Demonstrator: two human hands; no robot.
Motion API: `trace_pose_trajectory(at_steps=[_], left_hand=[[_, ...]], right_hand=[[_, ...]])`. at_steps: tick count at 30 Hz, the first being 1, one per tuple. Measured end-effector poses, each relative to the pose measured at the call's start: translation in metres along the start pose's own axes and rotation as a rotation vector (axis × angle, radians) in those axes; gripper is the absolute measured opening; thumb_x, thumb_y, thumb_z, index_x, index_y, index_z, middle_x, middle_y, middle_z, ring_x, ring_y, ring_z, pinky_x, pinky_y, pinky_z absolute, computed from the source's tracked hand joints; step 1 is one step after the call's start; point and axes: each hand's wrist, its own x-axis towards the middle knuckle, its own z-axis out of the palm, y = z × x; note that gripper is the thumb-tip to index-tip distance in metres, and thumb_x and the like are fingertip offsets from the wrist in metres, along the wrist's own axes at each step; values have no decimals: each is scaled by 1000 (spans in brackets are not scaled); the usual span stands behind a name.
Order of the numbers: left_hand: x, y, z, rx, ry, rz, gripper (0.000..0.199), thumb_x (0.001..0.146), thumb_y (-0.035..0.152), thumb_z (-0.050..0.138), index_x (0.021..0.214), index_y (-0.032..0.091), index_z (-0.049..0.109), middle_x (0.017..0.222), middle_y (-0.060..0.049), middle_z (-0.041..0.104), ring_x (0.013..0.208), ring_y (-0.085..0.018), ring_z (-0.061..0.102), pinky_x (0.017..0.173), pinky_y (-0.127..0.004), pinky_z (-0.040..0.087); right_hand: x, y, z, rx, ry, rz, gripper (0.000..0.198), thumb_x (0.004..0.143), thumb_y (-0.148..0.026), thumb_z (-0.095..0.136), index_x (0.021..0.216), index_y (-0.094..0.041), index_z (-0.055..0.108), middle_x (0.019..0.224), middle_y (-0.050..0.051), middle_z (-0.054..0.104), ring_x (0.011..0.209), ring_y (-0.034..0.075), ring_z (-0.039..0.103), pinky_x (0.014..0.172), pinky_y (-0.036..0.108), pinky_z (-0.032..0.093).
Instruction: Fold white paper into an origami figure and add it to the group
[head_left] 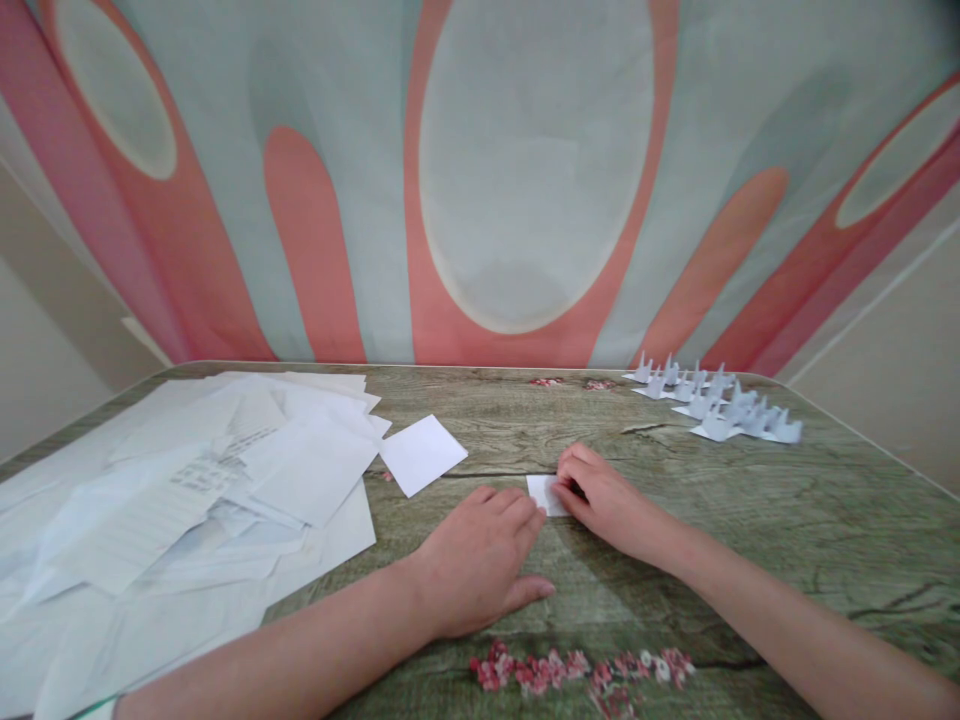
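resting left hand (484, 560) flat, gripping nothing, against small paper (541, 488), probably to steady it; pinching other side with right hand (606, 502).

The wood-grained bench (795, 530), with printed flowers (551, 672) at six o'clock, carries heaped papers (195, 490) at nine, a square white sheet (424, 455) at ten, a small paper (541, 487) near the centre and folded paper figures (700, 403) at two.

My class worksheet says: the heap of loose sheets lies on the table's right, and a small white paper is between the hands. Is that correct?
Not quite: the head view shows the heap of loose sheets on the left of the table. The small white paper is between the left hand and right hand.
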Motion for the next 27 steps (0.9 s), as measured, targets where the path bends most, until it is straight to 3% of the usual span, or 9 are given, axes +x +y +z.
trace_pose_trajectory(at_steps=[7,11,18,27], left_hand=[[1,-1,1,5,10,5,53,84,51,45,120,12,46,113,-11,55,109,-25,46,93,-37,32],[1,-1,1,-2,13,-7,53,83,51,46,121,12,46,114,-11,54,110,-25,46,94,-37,32],[-1,-2,0,-51,16,32,58,86,51,40,126,10,41,129,-12,47,119,-23,40,101,-35,25],[4,-6,1,-54,49,54,42,88,41,43,117,13,48,123,-10,52,115,-22,44,102,-34,25]], right_hand=[[0,0,1,0,4,6,12,81,-13,48,71,-19,45,84,4,48,78,17,48,72,32,42],[-2,2,2,8,42,35,8,79,-13,49,80,-19,45,85,3,47,76,16,47,70,31,42],[-3,4,3,-42,59,35,10,80,-16,50,89,-18,46,87,4,49,78,17,48,71,31,40],[-6,3,1,-168,87,55,8,84,-24,50,91,-20,50,97,6,53,90,20,47,78,36,37]])
